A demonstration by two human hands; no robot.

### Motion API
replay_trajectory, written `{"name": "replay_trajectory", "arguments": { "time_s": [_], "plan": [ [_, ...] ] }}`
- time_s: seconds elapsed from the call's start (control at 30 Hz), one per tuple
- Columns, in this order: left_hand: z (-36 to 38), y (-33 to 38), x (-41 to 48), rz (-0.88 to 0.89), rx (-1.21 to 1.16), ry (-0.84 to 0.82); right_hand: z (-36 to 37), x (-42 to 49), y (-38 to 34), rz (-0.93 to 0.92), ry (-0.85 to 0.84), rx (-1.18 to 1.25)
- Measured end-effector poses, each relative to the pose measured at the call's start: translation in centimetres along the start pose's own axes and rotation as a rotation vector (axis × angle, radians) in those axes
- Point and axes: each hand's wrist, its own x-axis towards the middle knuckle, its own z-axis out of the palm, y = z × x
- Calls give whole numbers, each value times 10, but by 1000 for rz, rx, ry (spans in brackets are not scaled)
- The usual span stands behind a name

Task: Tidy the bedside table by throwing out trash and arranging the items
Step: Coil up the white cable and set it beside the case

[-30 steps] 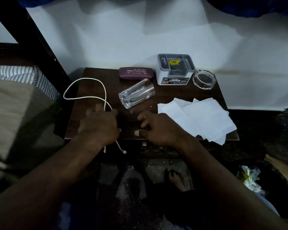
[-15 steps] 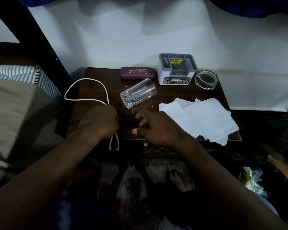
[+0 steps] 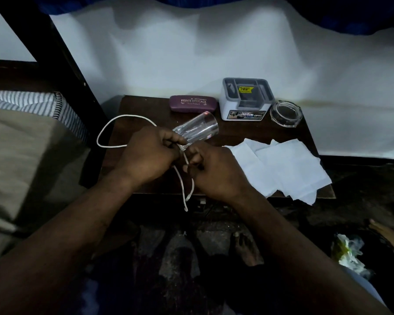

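A white cable (image 3: 105, 130) loops over the left part of the dark wooden bedside table (image 3: 146, 105). My left hand (image 3: 146, 155) is closed around the cable above the table's front. My right hand (image 3: 216, 171) pinches the same cable just to the right, and the cable's two ends dangle below the hands past the table edge. A clear drinking glass (image 3: 198, 129) lies on its side right behind my hands. White tissues (image 3: 289, 167) are spread over the table's right front corner.
At the back of the table stand a maroon spectacle case (image 3: 192, 103), a grey-and-white organiser box (image 3: 246, 98) and a glass ashtray (image 3: 286, 113). A bed with a striped pillow (image 3: 32, 103) is on the left. Crumpled trash (image 3: 348, 251) lies on the floor at right.
Both hands rose from the table's front edge and came together on the cable. The dangling ends were gathered and the loop on the table shrank.
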Motion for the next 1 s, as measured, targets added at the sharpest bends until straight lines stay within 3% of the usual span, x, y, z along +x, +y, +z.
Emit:
{"name": "replay_trajectory", "arguments": {
  "time_s": [0.13,0.33,0.53,0.8,1.0],
  "plan": [
    [-5,4,0,108,132,44,-2,5,-2,104,57,132],
    [-15,4,-3,316,345,191,-15,6,-12,341,-191,604],
    [-15,4,-3,234,578,283,-28,5,-9,437,-306,936],
    [-14,9,-5,215,140,54,-36,7,-13,366,-485,1494],
    [-6,8,-3,97,-183,-217,-35,9,-20,250,-404,1754]
  ]
}}
